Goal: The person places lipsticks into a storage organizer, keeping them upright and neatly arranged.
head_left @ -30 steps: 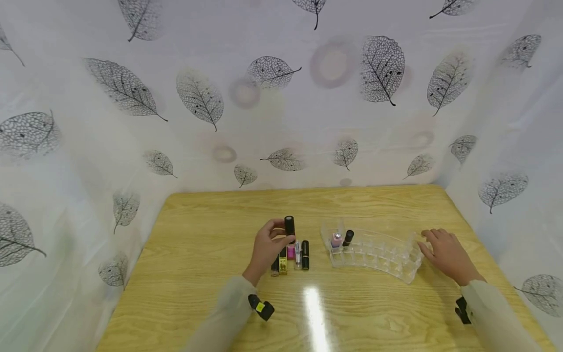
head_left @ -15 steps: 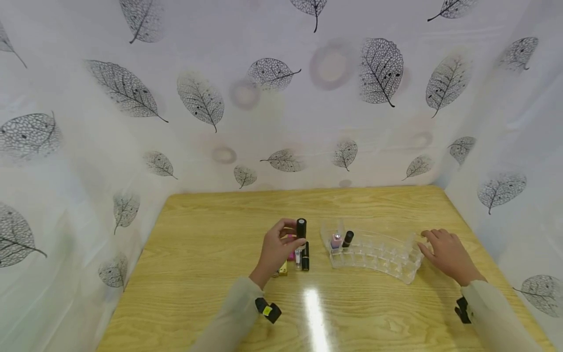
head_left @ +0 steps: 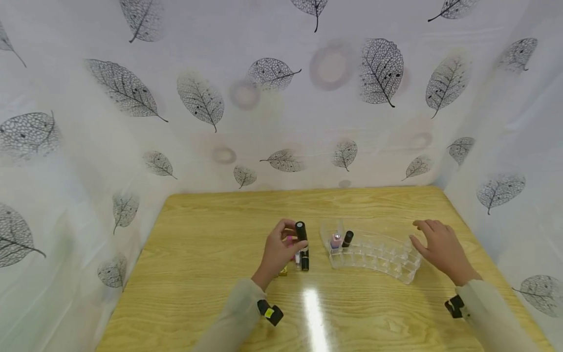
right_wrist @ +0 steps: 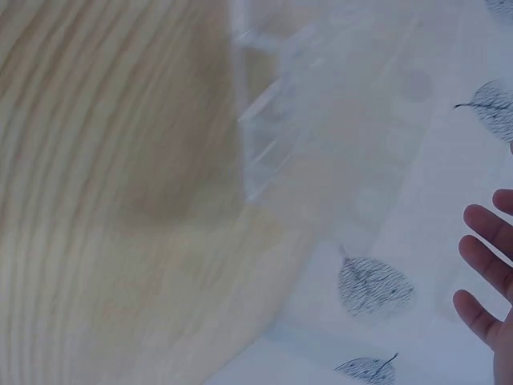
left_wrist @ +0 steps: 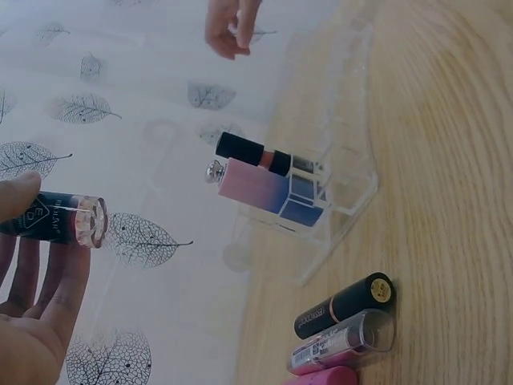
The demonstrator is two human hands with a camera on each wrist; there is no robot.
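Note:
My left hand (head_left: 279, 249) pinches a black lipstick (head_left: 301, 230) between thumb and fingers, upright above the table. In the left wrist view this lipstick (left_wrist: 52, 218) has a clear faceted end. Below it lie another black lipstick (left_wrist: 345, 305), a clear-capped tube (left_wrist: 333, 349) and a pink one (left_wrist: 325, 378); the hand partly hides them in the head view. To the right stands a clear curved organizer (head_left: 382, 261), bearing a pink-and-blue tube (head_left: 335, 240) and a black-capped lipstick (head_left: 348, 238) at its left end. My right hand (head_left: 444, 249) hovers by its right end, fingers loosely bent, holding nothing.
A gold-coloured item (head_left: 283, 271) peeks out beneath the left hand. The wooden table (head_left: 211, 244) ends at a white leaf-print curtain (head_left: 281, 117) at the back and sides. Most of the organizer's slots hold nothing.
My left hand has carried the lipstick to the right, over the lying black lipstick. Lately my right hand has shifted slightly left and up from the organizer's right end.

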